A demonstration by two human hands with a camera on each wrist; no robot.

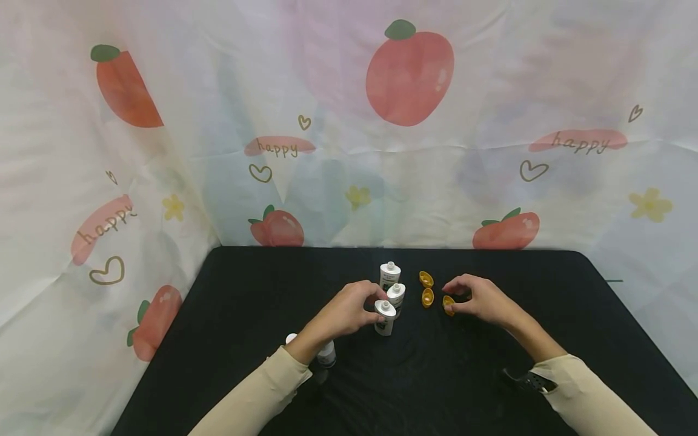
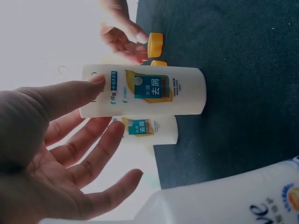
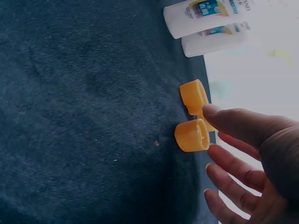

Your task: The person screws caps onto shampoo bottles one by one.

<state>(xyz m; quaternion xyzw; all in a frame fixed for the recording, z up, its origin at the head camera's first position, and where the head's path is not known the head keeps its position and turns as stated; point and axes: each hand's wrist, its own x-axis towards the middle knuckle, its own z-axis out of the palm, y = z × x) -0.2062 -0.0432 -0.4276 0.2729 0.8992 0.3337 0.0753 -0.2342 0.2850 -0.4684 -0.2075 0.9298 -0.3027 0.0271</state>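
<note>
Watching from my station, I see the left hand (image 1: pixel 353 307) loosely spread, thumb across the nearest uncapped anti-dandruff shampoo bottle (image 2: pixel 156 88), which stands upright on the black tabletop (image 1: pixel 436 375) just in front of two matching bottles (image 1: pixel 389 278). The right hand (image 1: pixel 484 299) has thumb and fingers parted around the nearest yellow cap (image 1: pixel 448 305); I can't tell how firmly they touch. Two more yellow caps (image 1: pixel 428 297) lie just left.
</note>
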